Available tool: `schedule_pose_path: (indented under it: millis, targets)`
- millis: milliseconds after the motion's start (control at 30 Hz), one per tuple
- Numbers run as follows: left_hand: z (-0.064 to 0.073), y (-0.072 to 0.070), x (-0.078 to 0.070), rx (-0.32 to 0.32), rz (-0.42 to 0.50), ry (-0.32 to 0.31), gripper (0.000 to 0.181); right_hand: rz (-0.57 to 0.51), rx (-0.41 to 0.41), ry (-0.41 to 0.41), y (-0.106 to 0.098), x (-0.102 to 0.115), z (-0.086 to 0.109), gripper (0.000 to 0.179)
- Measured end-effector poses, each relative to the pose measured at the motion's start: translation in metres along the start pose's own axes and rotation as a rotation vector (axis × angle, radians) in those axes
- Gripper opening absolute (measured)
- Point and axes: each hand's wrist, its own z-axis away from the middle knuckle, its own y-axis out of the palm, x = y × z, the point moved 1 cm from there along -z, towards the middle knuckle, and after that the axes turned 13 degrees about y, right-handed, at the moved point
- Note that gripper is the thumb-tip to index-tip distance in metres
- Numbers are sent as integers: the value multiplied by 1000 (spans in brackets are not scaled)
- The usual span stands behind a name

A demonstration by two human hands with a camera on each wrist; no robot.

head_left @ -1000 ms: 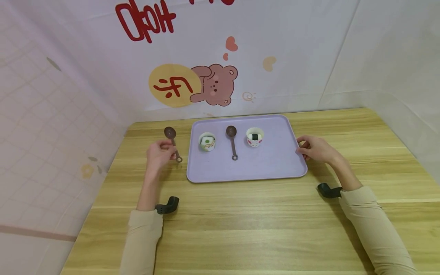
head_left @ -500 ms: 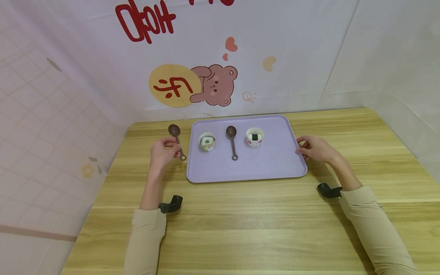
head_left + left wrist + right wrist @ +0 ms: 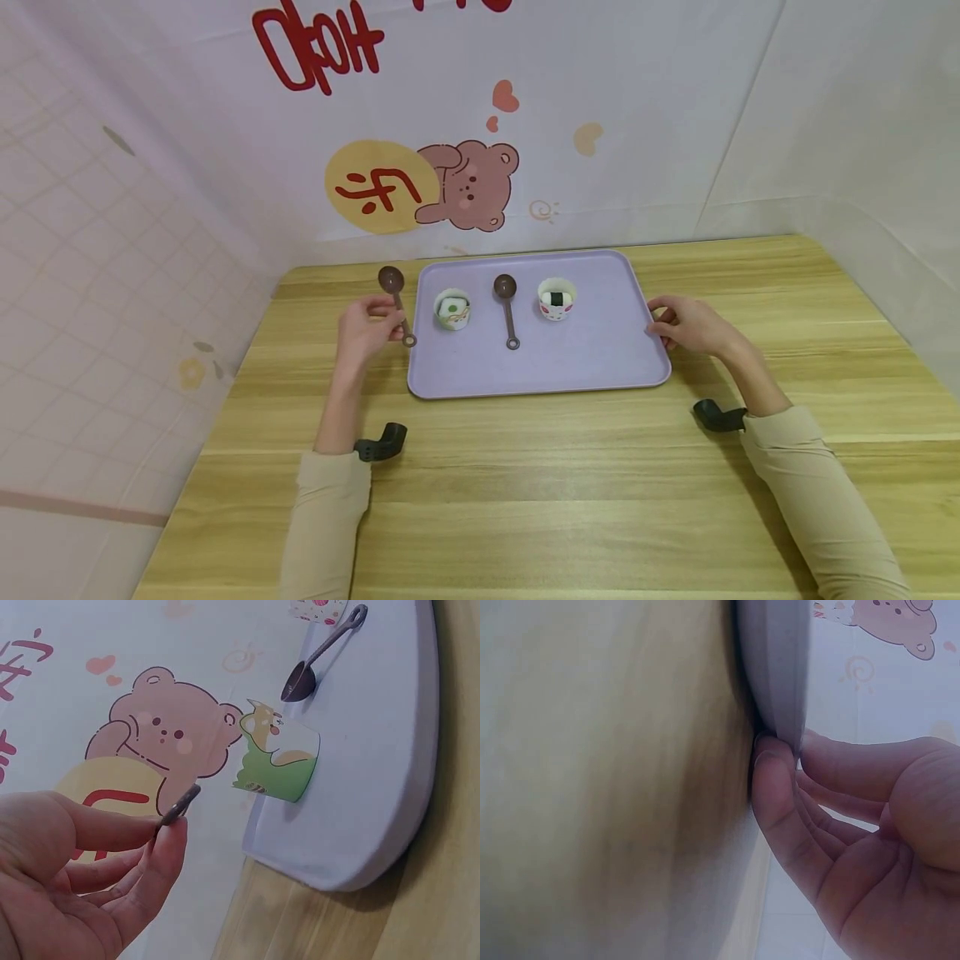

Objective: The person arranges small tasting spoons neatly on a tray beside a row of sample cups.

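Note:
In the head view my left hand pinches a brown measuring spoon by its handle, bowl pointing away. The handle's ring end overlaps the left rim of a lilac tray. From the left wrist view, thumb and fingertips close on the spoon handle; the bowl is out of sight there. My right hand grips the tray's right edge, thumb on the rim and fingers beneath it in the right wrist view. A second brown measuring spoon lies on the tray between two paper cups.
The left cup, green with an animal print, holds a white item with a green dot. In the right cup sits a rice-ball-like piece with a black band. A printed cloth hangs behind the wooden table.
My left hand has carried the measuring spoon to the right and slightly away from me, up to the tray's left rim. The right hand and the tray have stayed put.

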Motion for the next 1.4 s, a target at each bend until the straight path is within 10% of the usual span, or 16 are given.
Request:
schedule_pose_path:
  millis: [1400]
  targets:
    - [-9, 41, -25, 24, 105, 65, 29, -15, 5, 10, -2, 4, 3, 37]
